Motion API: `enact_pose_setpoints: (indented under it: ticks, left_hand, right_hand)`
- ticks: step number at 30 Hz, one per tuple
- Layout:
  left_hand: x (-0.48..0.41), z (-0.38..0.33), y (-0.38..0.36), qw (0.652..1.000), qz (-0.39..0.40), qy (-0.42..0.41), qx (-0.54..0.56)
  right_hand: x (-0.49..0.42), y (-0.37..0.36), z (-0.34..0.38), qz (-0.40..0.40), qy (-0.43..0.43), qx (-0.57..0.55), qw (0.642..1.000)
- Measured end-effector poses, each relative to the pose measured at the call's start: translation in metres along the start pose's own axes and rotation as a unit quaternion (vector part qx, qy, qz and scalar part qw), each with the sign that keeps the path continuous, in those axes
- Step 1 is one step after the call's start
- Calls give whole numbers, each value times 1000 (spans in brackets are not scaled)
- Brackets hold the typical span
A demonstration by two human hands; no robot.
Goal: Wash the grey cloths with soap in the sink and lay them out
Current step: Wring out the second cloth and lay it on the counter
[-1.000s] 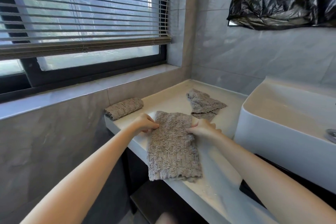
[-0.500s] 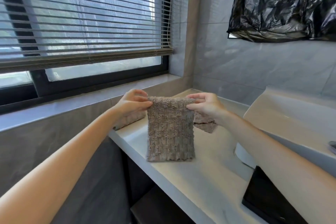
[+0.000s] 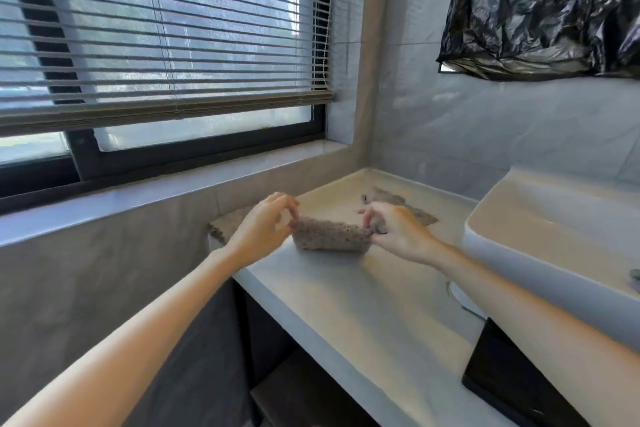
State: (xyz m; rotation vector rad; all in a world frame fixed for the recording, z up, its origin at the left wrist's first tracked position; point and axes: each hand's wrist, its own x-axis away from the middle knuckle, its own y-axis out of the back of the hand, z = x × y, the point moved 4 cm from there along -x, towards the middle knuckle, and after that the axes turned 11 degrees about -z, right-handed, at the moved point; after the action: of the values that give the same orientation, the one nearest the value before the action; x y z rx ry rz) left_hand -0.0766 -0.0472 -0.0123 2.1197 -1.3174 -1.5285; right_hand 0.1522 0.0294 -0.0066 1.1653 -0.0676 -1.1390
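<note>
A grey textured cloth (image 3: 329, 236) is stretched between both hands just above the counter (image 3: 363, 305), folded short. My left hand (image 3: 263, 229) pinches its left corner and my right hand (image 3: 394, 229) pinches its right corner. A second grey cloth (image 3: 420, 215) lies flat on the counter behind my right hand, partly hidden by it. A third, rolled grey cloth (image 3: 225, 227) sits at the counter's left end by the wall, mostly behind my left hand. The white sink (image 3: 540, 236) stands to the right.
A window with slatted blinds (image 3: 166, 45) and a grey sill (image 3: 138, 191) runs along the left. A black plastic bag (image 3: 540, 7) hangs on the wall above the sink. A tap part (image 3: 635, 276) shows at the right edge. Dark cabinet (image 3: 502, 388) sits below the sink.
The cloth was lifted off the counter by its top corners, hung full length, and now sits low and folded short between my hands, further back on the counter.
</note>
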Motion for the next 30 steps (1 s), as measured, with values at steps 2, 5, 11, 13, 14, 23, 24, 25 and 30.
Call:
enact_pose_setpoints:
  ticks: [2,5,11,13,14,23,24,25,30]
  left_hand:
    - [33,8,-21,992,119,29,37]
    - [65,11,-35,974,213,54,58]
    - [62,4,-25,977,193,52,78]
    - [57,10,-27,972,176,104,120]
    - [53,14,-29,969,160,128,137]
    - [12,31,-72,956,78,276,62]
    - [10,32,-75,954,71,286,45]
    - [10,34,-78,955,68,290,20]
    - [7,34,-83,961,42,268,-43]
  right_hand:
    - [29,-20,-12,94,-13,-20,995]
    - [59,-32,-20,133,-21,-84,987]
    - [63,-20,-17,106,-64,-104,987]
    - [57,-16,-17,85,-93,-123,984]
    - [54,-15,-18,71,-118,-147,980]
    - [25,-43,-29,-30,-248,-24,968]
    - [24,-45,-31,-37,-259,-8,965]
    - [24,-46,-32,-43,-267,13,963]
    - [25,-47,-33,-59,-244,126,960]
